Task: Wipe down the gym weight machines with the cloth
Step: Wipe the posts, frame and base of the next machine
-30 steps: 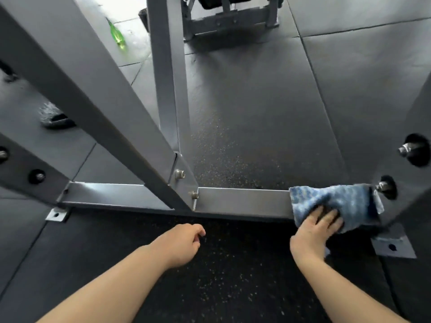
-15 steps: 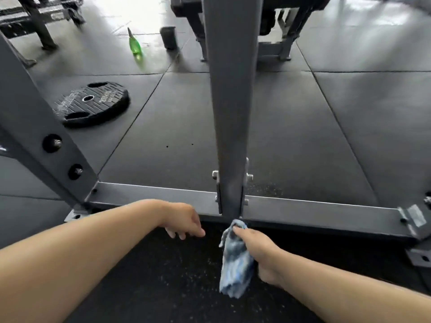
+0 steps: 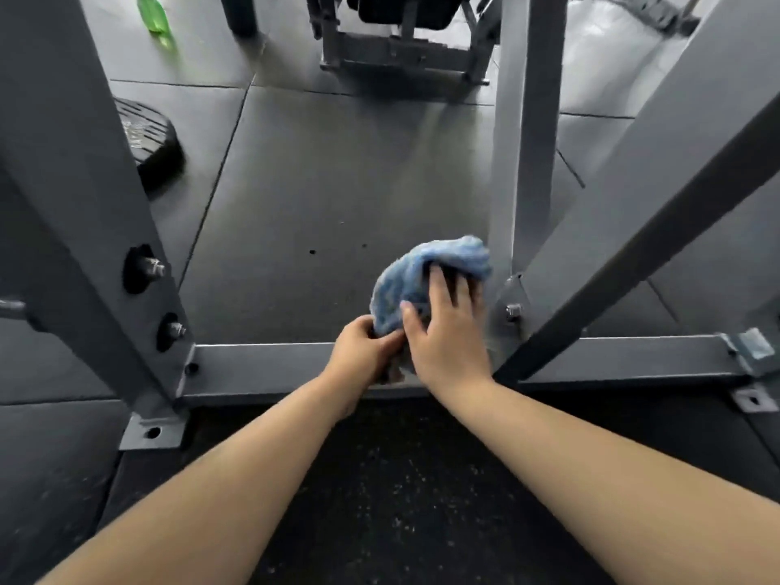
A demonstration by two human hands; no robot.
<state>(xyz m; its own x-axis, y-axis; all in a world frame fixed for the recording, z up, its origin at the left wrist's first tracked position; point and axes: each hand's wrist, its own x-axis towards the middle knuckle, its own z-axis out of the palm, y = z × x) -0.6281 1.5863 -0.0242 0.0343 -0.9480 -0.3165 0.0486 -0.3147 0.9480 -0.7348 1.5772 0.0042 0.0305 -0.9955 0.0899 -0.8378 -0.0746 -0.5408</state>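
Observation:
A bunched blue cloth (image 3: 415,274) is held up above the grey base bar (image 3: 261,363) of the weight machine frame. My left hand (image 3: 365,344) pinches the cloth's lower end. My right hand (image 3: 447,331) lies over the cloth with fingers spread, its fingertips dug into the folds. Both hands are just left of the bolted joint where a grey upright post (image 3: 525,154) and a diagonal brace (image 3: 658,221) meet the base bar.
A thick slanted post (image 3: 80,196) with two bolts rises at the left. A black weight plate (image 3: 147,137) lies on the rubber floor behind it. A green bottle (image 3: 153,14) and another machine's base (image 3: 401,48) stand at the back.
The cloth went from hanging in my right hand below the bar to being raised and bunched. My left hand came over and took its lower end. The view shifted left of the upright.

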